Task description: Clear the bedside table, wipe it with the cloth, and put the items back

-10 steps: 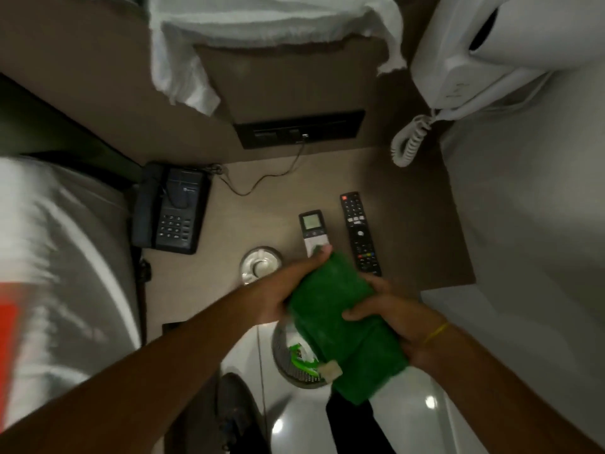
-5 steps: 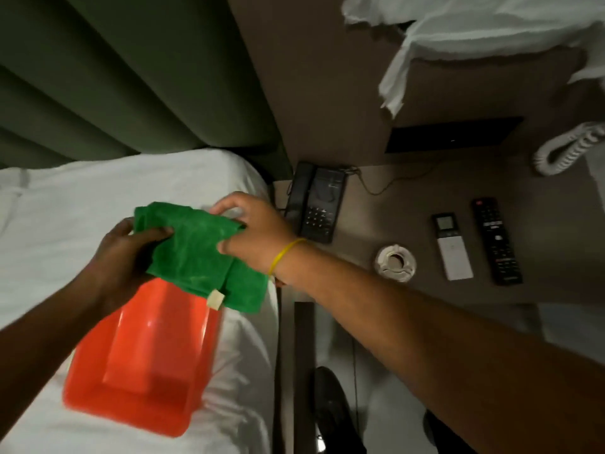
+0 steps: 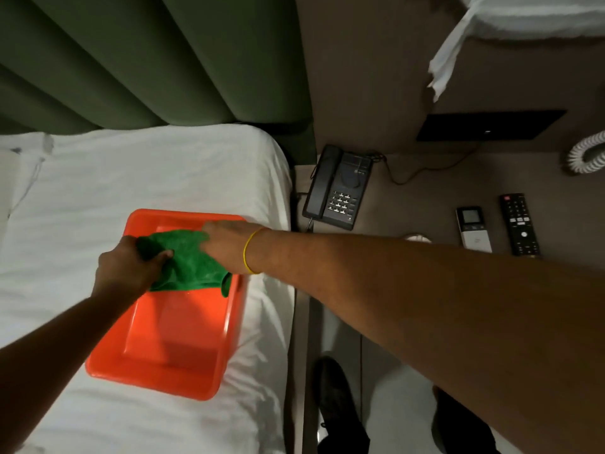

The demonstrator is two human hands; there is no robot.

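Left hand (image 3: pixel 129 267) grasps a green cloth (image 3: pixel 186 260) inside an orange tub (image 3: pixel 157 365) on the bed (image 3: pixel 131 178); right hand (image 3: pixel 226 245) lies on the cloth, its grip unclear.

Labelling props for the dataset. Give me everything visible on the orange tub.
The orange tub is a rectangular, shallow basin of glossy plastic as it looks, with rounded corners and a rolled rim. It sits upright on the white bed, skewed to the bed edge. Inside its far end lies the green cloth, gripped by the left hand, with the right hand on it. The rest looks empty.
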